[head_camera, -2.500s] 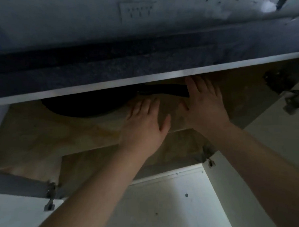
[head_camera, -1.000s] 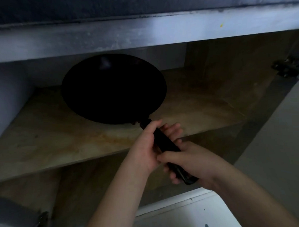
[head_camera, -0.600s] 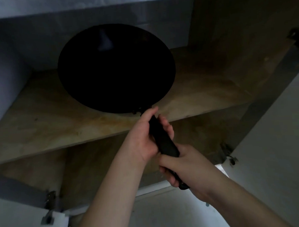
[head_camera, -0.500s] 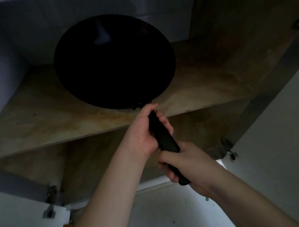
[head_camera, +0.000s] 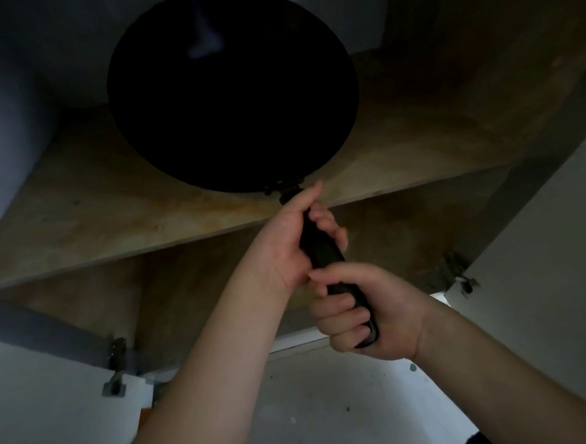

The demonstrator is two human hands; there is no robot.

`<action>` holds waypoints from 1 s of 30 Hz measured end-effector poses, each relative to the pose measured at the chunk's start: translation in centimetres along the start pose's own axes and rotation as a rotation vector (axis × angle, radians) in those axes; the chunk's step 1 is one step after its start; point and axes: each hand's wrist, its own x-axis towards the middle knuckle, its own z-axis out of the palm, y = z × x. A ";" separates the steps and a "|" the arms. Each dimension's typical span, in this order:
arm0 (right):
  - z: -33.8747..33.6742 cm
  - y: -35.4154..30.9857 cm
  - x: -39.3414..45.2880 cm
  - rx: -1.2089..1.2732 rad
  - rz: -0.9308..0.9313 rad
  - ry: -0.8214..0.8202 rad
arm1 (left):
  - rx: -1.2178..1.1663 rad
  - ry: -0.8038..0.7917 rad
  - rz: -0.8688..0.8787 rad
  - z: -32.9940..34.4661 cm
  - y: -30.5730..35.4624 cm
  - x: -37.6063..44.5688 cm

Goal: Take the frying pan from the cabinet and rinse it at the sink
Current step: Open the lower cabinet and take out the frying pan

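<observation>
Both hands curl round the handle [head_camera: 323, 250]: left hand [head_camera: 286, 242] nearest the frying pan [head_camera: 232, 90]; right hand [head_camera: 369, 312] at its end

Pan: round black frying pan [head_camera: 232, 90], dark matt metal with one faint sheen near its top.
Handle: black handle [head_camera: 321, 250], smooth, plastic-looking.
Shelf: tan wooden shelf board [head_camera: 116, 209], matt, blotchy stained grain.
Doors: white cabinet door [head_camera: 45, 417], smooth, flat.

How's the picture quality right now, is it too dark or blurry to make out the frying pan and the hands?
Head view: dim overall; the frying pan reads as a near-featureless black disc with one faint pale reflection near its top. The left hand and right hand on the handle are lit well enough, slightly soft. Wide-angle bending skews the shelf edges.
</observation>
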 end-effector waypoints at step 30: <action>6.9 4.7 -3.9 0.118 -0.072 0.309 | 0.072 0.222 -0.293 2.7 -1.5 -6.3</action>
